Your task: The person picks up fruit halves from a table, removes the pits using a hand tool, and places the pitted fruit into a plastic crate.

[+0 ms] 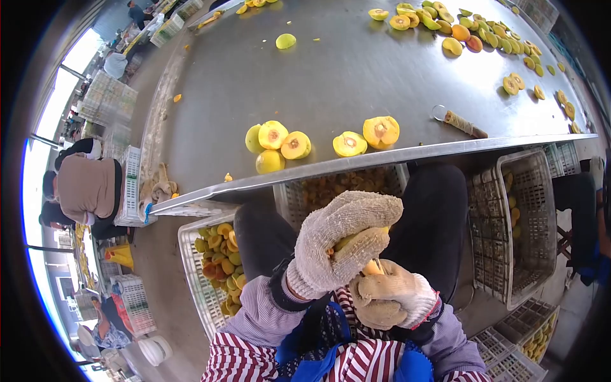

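Note:
My left hand (344, 239), in a worn knit glove, is closed around a yellow-green peach (347, 242), mostly hidden by the fingers. Just below it, my right hand (388, 298), also gloved, is closed in a fist. A short orange-yellow piece with a thin metallic glint shows between the two hands; the rest of what the right fist grips is hidden. Both hands are above my lap, in front of the metal table (229, 83). On its near edge lie cut peach halves (296, 145) and two more halves (380, 132) to the right.
A ring-ended tool with a wrapped handle (464, 124) lies near the table edge. More peach halves (490, 32) spread at the far right. Crates of fruit stand at my left (191, 254), between my knees (289, 200) and at right (490, 254). Other people (89, 184) sit at left.

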Motion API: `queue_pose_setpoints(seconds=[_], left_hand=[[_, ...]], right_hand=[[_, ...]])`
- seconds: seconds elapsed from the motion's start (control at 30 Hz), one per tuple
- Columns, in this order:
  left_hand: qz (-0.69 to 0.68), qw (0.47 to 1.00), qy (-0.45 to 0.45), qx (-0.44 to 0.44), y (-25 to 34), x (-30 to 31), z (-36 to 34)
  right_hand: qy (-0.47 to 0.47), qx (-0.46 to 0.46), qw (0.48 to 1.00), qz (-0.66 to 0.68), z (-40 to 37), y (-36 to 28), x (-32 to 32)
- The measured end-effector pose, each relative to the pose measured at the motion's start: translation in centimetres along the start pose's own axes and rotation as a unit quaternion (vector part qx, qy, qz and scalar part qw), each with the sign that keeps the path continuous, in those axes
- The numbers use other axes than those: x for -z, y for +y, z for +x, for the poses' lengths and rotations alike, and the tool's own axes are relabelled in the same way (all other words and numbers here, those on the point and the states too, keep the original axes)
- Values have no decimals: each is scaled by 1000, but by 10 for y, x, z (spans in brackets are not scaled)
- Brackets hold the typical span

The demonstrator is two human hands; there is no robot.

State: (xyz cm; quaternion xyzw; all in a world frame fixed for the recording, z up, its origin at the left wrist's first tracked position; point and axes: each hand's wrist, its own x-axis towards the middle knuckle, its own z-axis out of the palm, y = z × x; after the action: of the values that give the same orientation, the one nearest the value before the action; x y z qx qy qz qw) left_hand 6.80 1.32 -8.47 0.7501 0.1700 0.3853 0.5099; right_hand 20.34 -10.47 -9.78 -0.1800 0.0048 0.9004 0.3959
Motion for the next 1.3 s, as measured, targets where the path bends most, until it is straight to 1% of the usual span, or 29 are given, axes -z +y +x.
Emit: queue_pose_setpoints(seconds=[0.03,0.07,0.1,0.13,0.17,0.2,0.27,0.3,0.33,0.37,0.4,0.43,0.47,0.5,0.53,0.57,0.6,0.63,0.67,0.73,0.8,0.87,1.0,1.07,1.1,1.13,1.2,1.27,1.3], left_hand=[[-14,1000,15,15,0,-1,1],[-14,1000,14,15,0,-1,2],[54,995,-23,75,-1,0,6],[121,981,-60,137,-1,0,6],[125,972,-87,178,-3,2,7],[127,973,-87,173,-2,5,12],[128,981,-112,98,3,8,12],[154,981,-114,4,1,10,14],[156,981,-114,2,-2,10,14],[138,985,-97,-46,-6,9,13],[118,985,-81,-92,-10,8,10],[117,986,-81,-92,-13,5,4],[-35,997,-66,13,-15,3,-4],[-185,974,-49,119,-16,1,-11],[-183,974,-49,121,-15,-1,-15],[-236,961,-26,142,-14,-4,-18],[-289,944,-3,161,-14,-7,-18],[-308,934,5,182,-11,-9,-17],[-307,934,8,182,-8,-11,-17],[-297,930,16,217,-4,-14,-16],[-291,931,9,219,-4,-14,-20],[-365,906,68,204,-1,-21,-25],[-405,882,109,212,9,-29,-26],[-421,864,121,249,11,-30,-25],[-564,772,114,270,4,-29,-25],[-690,658,102,283,-7,-28,-25],[-599,707,159,341,-27,-22,-24],[-457,793,212,342,-34,-13,-29],[-432,806,222,337,-27,-7,-28]], right_hand=[[-1,0,1000,-1,0,-2,-3],[49,2,998,-39,1,-2,-7],[100,4,992,-77,1,-2,-9],[101,3,992,-75,1,1,-9],[113,3,990,-80,3,1,-7],[123,7,989,-87,4,-2,-6],[110,5,991,-75,2,2,-5],[76,-11,996,-55,0,0,-4],[42,-27,998,-38,0,-3,-4],[13,-8,1000,-21,0,0,-2],[13,-8,1000,-20,0,0,0],[2,-22,1000,-17,0,-1,1],[-10,-37,999,-16,0,-3,1],[-11,-38,999,-17,-1,-3,-2],[50,-28,998,-38,-1,-1,-8],[110,-17,992,-59,0,0,-11],[108,-18,992,-59,0,0,-10],[101,-13,992,-78,-1,-1,-8],[95,-10,991,-97,-2,-1,-7],[89,-14,992,-85,-4,-1,-6],[83,-16,994,-71,-5,0,-8],[79,-12,995,-66,-6,2,-12],[111,-12,990,-83,-7,6,-11],[57,-2,993,-108,-8,7,2],[56,-3,992,-109,-8,9,9],[28,15,996,-79,-9,12,17],[-28,44,998,-20,-10,17,33],[-90,74,993,34,-7,16,43],[-120,86,987,66,-4,16,44]])
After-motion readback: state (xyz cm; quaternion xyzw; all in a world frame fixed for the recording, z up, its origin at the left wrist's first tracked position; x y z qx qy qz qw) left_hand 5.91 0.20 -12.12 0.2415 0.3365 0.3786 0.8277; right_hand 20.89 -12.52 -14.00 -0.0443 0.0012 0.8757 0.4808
